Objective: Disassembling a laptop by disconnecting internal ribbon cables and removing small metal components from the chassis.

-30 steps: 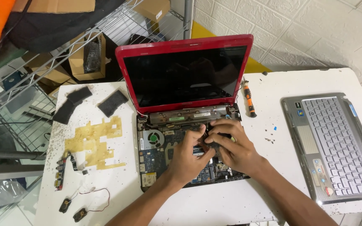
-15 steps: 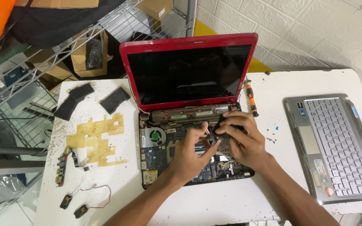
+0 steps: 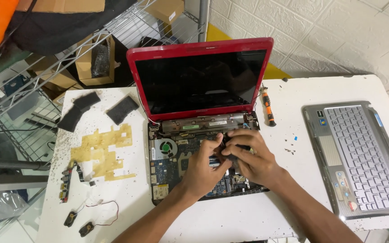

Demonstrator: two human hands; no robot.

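Both hands work inside the opened base of a red laptop (image 3: pixel 199 112) on the white table (image 3: pixel 293 103). The left hand (image 3: pixel 203 168) and right hand (image 3: pixel 253 157) meet over the bare circuit board (image 3: pixel 167 166), fingers pinched on a small dark part (image 3: pixel 230 155) near the hinge. The fan (image 3: pixel 164 147) sits just left. A removed keyboard cover (image 3: pixel 361 157) lies well to the right, an orange screwdriver (image 3: pixel 267 108) beside the screen.

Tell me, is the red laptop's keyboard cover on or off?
Off. The red laptop has its circuit board and fan bare, and the silver keyboard cover lies apart on the table's right side.
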